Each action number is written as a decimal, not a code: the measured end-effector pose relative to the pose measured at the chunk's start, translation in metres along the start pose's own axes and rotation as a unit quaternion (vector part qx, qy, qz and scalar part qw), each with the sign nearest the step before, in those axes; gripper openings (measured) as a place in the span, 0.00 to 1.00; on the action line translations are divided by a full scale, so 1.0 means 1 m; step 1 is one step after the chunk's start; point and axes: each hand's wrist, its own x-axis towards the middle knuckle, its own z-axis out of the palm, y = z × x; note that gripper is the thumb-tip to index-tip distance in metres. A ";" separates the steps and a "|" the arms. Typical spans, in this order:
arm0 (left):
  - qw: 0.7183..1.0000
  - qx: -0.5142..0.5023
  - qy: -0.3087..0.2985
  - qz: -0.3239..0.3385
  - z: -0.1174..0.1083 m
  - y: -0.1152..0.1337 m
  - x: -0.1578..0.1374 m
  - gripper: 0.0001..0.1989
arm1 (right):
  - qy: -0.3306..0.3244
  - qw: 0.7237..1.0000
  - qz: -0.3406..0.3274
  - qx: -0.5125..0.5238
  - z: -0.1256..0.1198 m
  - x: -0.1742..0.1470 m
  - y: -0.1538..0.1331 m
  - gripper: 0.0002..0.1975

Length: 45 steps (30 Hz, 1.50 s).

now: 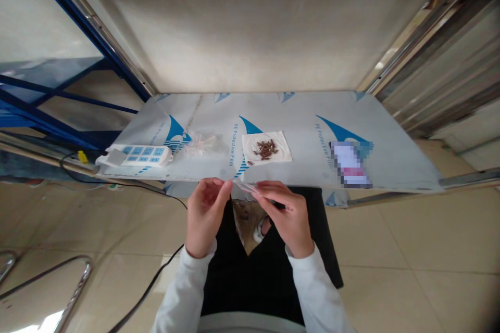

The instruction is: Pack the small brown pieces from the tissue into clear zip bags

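Observation:
My left hand (pixel 208 213) and my right hand (pixel 287 213) are raised in front of the shelf's near edge. Stretched between them is a small clear plastic bag (pixel 246 186) with a faint pinkish line. Each hand pinches one end of it between thumb and fingers. Just beyond, a white tissue (pixel 283 140) lies flat on the shelf, with a pile of small dark brown, elongated pieces (pixel 266 149) on it. Left of the tissue is a loose heap of clear plastic bags (pixel 205 143) with pinkish edges.
The shelf (pixel 304 109) carries printed protective film. A white power strip (pixel 142 155) lies at its left end, with a black cable running down. A phone (pixel 349 165), blurred out, rests at the right. Metal posts and a blue frame (pixel 105 36) flank the shelf.

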 end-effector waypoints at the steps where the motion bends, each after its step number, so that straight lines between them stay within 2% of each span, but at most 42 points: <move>1: 0.999 -0.037 -0.012 -0.032 0.003 0.000 -0.002 0.17 | 0.011 1.000 -0.018 -0.008 0.002 -0.001 0.001 0.08; 4: 0.986 -0.118 -0.078 -0.090 0.009 -0.001 -0.004 0.18 | -0.007 0.999 -0.038 -0.027 0.005 -0.004 0.003 0.10; 6: 0.980 -0.145 -0.086 -0.103 0.010 -0.003 -0.004 0.17 | -0.051 0.998 -0.020 -0.025 0.005 -0.004 0.000 0.11; 9: 0.978 -0.141 -0.097 -0.122 0.009 -0.007 -0.003 0.16 | -0.093 0.995 0.037 -0.016 0.006 -0.003 -0.005 0.16; 12: 0.980 -0.098 -0.112 -0.135 0.008 -0.009 -0.005 0.16 | -0.084 0.993 0.072 -0.046 0.008 -0.002 -0.004 0.10; 14: 0.983 -0.027 -0.115 -0.137 0.006 -0.007 -0.007 0.16 | -0.101 0.986 0.074 -0.106 0.009 -0.001 -0.001 0.10; 16: 0.983 0.106 -0.094 -0.120 0.005 -0.003 -0.010 0.12 | -0.100 0.971 0.081 -0.200 0.011 -0.002 0.002 0.12; 19: 0.950 0.304 -0.047 -0.042 0.007 0.004 -0.015 0.08 | -0.047 0.941 0.100 -0.321 0.014 -0.003 0.004 0.08; 21: 0.934 0.355 -0.040 0.003 0.009 0.008 -0.017 0.09 | -0.021 0.942 0.098 -0.320 0.015 -0.004 0.003 0.07; 24: 0.933 0.357 -0.040 0.021 0.012 0.013 -0.018 0.09 | -0.014 0.969 0.062 -0.239 0.014 -0.004 0.001 0.12; 26: 0.939 0.342 -0.040 0.009 0.013 0.016 -0.018 0.09 | -0.044 0.977 0.018 -0.209 0.011 -0.005 0.000 0.11; 30: 0.953 0.298 -0.038 -0.022 0.017 0.019 -0.017 0.10 | -0.096 0.963 -0.051 -0.247 0.009 -0.005 0.000 0.14; 34: 0.954 0.294 -0.051 -0.025 0.017 0.014 -0.018 0.10 | -0.120 0.950 -0.012 -0.288 0.010 -0.001 0.002 0.13; 36: 0.947 0.308 -0.089 0.006 0.012 0.010 -0.017 0.10 | -0.139 0.947 0.022 -0.289 0.007 0.003 0.003 0.15; 39: 0.922 0.330 -0.149 0.140 0.004 0.002 -0.011 0.10 | -0.152 0.946 0.060 -0.280 -0.002 0.007 0.004 0.15; 41: 0.896 0.339 -0.168 0.231 0.004 -0.004 -0.006 0.28 | -0.175 0.943 0.069 -0.276 -0.008 0.009 0.003 0.10; 42: 0.885 0.340 -0.181 0.261 0.006 -0.008 -0.003 0.38 | -0.191 0.941 0.068 -0.272 -0.009 0.009 0.001 0.08; 43: 0.878 0.336 -0.198 0.278 0.011 -0.012 0.000 0.44 | -0.206 0.940 0.065 -0.263 -0.011 0.010 0.000 0.06; 44: 0.875 0.328 -0.216 0.283 0.017 -0.016 0.002 0.44 | -0.217 0.942 0.063 -0.249 -0.012 0.010 -0.001 0.06; 45: 0.878 0.314 -0.231 0.278 0.023 -0.020 0.005 0.39 | -0.226 0.945 0.061 -0.227 -0.013 0.012 -0.001 0.06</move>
